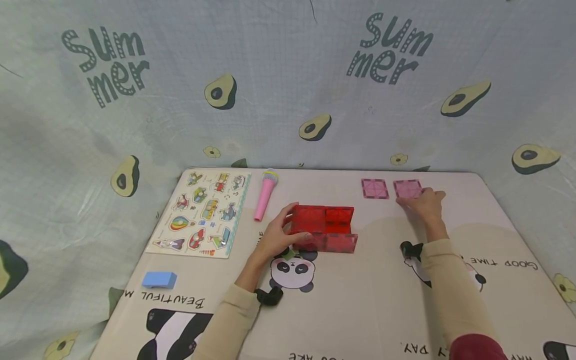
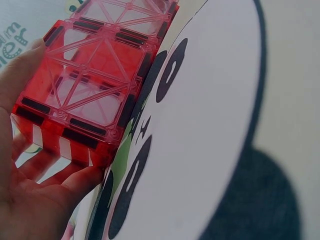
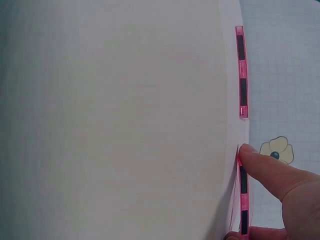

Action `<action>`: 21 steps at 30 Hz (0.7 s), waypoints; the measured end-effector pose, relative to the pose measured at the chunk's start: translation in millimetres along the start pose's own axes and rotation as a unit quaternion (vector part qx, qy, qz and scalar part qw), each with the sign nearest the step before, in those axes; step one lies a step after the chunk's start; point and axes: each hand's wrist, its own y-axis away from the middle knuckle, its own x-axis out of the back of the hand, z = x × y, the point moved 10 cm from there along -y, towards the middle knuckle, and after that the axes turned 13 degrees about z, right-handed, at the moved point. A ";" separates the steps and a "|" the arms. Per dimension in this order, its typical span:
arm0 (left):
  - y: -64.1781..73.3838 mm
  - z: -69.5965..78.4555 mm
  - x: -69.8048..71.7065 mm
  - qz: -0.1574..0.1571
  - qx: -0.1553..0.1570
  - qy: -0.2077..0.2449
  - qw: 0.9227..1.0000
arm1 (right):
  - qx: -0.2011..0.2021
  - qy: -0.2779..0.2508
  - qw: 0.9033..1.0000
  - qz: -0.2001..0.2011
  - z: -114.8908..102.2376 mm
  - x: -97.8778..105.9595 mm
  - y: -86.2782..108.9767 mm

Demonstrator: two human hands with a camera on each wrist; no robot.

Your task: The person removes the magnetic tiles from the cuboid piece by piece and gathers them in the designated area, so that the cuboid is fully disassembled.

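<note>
A box-like build of red see-through magnetic tiles [image 1: 321,220] stands on the table near the middle. My left hand [image 1: 275,240] grips its left end, thumb along the near side and fingers around the far side. In the left wrist view the hand [image 2: 40,185] spans that end, some fingers showing through the red plastic. At the back right, my right hand [image 1: 427,206] pinches a pink magnetic tile [image 1: 407,188] by its sides. The right wrist view shows the tile edge-on [image 3: 244,190], between thumb and a finger. A second pink tile [image 1: 374,188] lies just left of it.
A pink toy microphone [image 1: 265,196] lies behind and left of the red build. Farther left is a picture puzzle board [image 1: 200,212], with a blue block [image 1: 159,280] nearer me. The table cover [image 1: 342,305] has panda prints. A patterned curtain [image 1: 279,60] hangs behind the table.
</note>
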 end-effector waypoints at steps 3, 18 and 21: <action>-0.4 0.8 0.0 -0.001 0.000 0.006 1.000 | 0.012 0.005 1.000 -0.001 -2.9 0.6 0.0; -0.7 0.1 0.2 0.000 0.004 0.004 1.000 | 0.030 0.027 0.999 -0.015 -4.5 -0.8 -2.4; -0.7 -0.3 0.2 -0.001 0.004 0.005 1.000 | 0.027 0.023 0.999 -0.017 -3.5 -1.8 -2.2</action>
